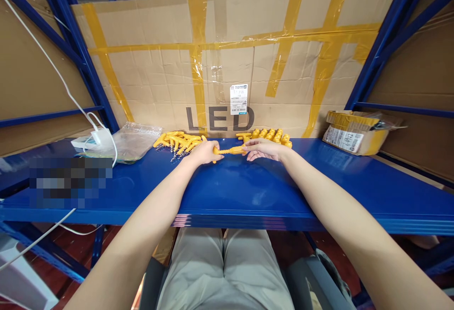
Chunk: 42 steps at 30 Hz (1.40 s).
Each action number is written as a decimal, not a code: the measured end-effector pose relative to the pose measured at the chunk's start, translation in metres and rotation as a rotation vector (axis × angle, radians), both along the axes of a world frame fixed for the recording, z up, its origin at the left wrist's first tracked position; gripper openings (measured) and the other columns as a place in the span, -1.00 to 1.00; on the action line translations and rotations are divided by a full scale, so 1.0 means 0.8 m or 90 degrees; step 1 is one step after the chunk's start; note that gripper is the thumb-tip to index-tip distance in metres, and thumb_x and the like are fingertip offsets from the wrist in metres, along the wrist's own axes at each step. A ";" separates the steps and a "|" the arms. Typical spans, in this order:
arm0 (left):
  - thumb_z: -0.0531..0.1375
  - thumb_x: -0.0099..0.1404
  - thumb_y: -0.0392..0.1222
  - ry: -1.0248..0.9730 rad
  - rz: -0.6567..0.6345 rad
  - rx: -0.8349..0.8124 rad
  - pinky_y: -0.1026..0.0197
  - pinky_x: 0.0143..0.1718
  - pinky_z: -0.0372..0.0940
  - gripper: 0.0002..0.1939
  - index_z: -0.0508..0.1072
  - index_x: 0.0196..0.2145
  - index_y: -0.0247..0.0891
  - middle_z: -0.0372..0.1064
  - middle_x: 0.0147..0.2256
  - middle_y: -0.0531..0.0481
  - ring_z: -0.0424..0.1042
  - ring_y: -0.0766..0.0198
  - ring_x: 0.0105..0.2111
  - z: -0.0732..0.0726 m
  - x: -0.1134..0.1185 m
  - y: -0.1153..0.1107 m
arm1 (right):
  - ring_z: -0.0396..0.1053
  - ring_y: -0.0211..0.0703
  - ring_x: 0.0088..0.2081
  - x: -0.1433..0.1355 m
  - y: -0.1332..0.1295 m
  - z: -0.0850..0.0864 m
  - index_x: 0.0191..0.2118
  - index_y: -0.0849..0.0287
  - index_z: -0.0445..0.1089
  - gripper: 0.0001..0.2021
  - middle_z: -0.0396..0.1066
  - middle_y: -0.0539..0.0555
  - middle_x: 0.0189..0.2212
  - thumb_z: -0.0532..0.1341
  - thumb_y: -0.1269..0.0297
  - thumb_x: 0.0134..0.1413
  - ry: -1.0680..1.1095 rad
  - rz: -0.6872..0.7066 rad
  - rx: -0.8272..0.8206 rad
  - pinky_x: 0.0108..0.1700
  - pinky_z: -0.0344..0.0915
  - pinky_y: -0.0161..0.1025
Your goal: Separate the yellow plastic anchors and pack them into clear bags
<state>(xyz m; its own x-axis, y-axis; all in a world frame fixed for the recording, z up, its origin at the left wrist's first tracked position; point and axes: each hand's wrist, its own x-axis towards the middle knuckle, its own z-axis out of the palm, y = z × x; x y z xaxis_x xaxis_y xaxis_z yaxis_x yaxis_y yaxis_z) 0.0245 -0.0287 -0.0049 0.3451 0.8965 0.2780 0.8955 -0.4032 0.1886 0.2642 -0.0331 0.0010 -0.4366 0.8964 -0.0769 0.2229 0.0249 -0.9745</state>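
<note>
Above the blue shelf top, a yellow corkscrew (230, 150) with a ridged shaft lies level between my two hands. My left hand (205, 153) is closed around its T-shaped handle end. At the other end, the thumb and fingers of my right hand (264, 149) pinch the thicker part, which they partly hide. Just behind my left hand is a heap of yellow T-shaped handles (179, 142) with metal spirals sticking out toward me. Rows of yellow pieces (271, 134) lie behind my right hand, partly covered by it.
A blue shelf top (244, 192) spans the front, backed by a taped cardboard sheet (159, 78) marked LED. To the left are a clear plastic bag (136, 137), a white power adapter (102, 136) with cables and a blurred-out object. A small open cardboard box (354, 133) stands right.
</note>
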 end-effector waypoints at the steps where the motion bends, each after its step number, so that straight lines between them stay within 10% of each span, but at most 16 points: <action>1: 0.22 0.03 0.07 -0.001 0.002 -0.003 0.26 -0.45 0.17 -0.69 0.37 -0.33 -0.15 0.40 -0.51 0.08 0.40 0.20 -0.44 0.000 0.000 0.000 | 0.45 -0.30 -0.48 0.000 0.000 0.000 -0.24 0.28 0.35 -0.82 0.47 0.09 -0.43 0.30 0.38 0.02 0.003 -0.001 0.002 -0.36 0.47 -0.37; 11: 0.22 0.10 0.00 -0.037 -0.001 0.014 0.22 -0.32 0.24 -0.71 0.37 -0.23 -0.14 0.43 -0.46 0.06 0.41 0.17 -0.34 0.004 -0.002 -0.002 | 0.49 -0.29 -0.37 -0.009 -0.002 0.000 -0.21 0.22 0.29 -0.83 0.48 0.08 -0.35 0.24 0.45 0.04 0.100 -0.048 0.036 -0.19 0.44 -0.34; 17: 0.16 0.18 0.05 -0.096 -0.008 0.076 0.15 -0.21 0.28 -0.29 0.03 0.22 -0.16 0.40 -0.15 -0.10 0.42 0.10 -0.19 0.005 -0.009 -0.007 | 0.47 -0.25 -0.24 -0.005 0.011 -0.005 -0.21 0.15 0.24 -0.66 0.43 0.07 -0.18 0.35 0.35 -0.13 0.164 -0.170 0.208 -0.10 0.40 -0.24; 21: 0.13 0.21 -0.01 -0.070 -0.021 0.052 0.16 -0.14 0.28 -0.31 0.02 0.24 -0.17 0.41 -0.17 -0.09 0.42 0.10 -0.12 0.000 -0.005 -0.004 | 0.41 -0.21 -0.18 0.005 0.023 -0.011 -0.18 0.11 0.25 -0.63 0.33 0.08 -0.02 0.33 0.26 -0.15 0.042 -0.311 0.382 -0.10 0.38 -0.19; 27: 0.12 0.22 -0.03 -0.030 -0.041 0.014 0.18 -0.18 0.29 -0.36 0.09 0.22 -0.19 0.43 -0.31 -0.05 0.42 0.07 -0.10 -0.007 0.000 0.000 | 0.33 -0.06 -0.02 -0.001 0.035 -0.030 -0.09 0.15 0.24 -0.69 0.37 0.13 -0.05 0.18 0.40 -0.01 -0.219 -0.273 0.591 0.06 0.23 -0.07; 42: 0.12 0.20 0.00 -0.004 -0.037 0.010 0.20 -0.25 0.27 -0.36 0.13 0.21 -0.20 0.48 -0.31 -0.04 0.46 0.13 -0.27 -0.006 0.003 -0.001 | 0.36 0.01 -0.09 -0.048 0.041 -0.024 -0.02 0.22 0.29 -0.64 0.33 0.21 0.01 -0.09 0.55 0.15 -0.695 -0.166 0.672 -0.05 0.18 -0.10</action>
<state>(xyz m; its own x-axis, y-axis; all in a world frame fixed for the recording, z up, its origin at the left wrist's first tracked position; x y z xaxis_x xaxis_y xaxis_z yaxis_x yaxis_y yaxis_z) 0.0269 -0.0297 -0.0096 0.3943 0.8704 0.2948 0.8695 -0.4572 0.1870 0.2256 -0.0001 -0.0186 -0.4191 0.7867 0.4532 0.9003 0.4245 0.0958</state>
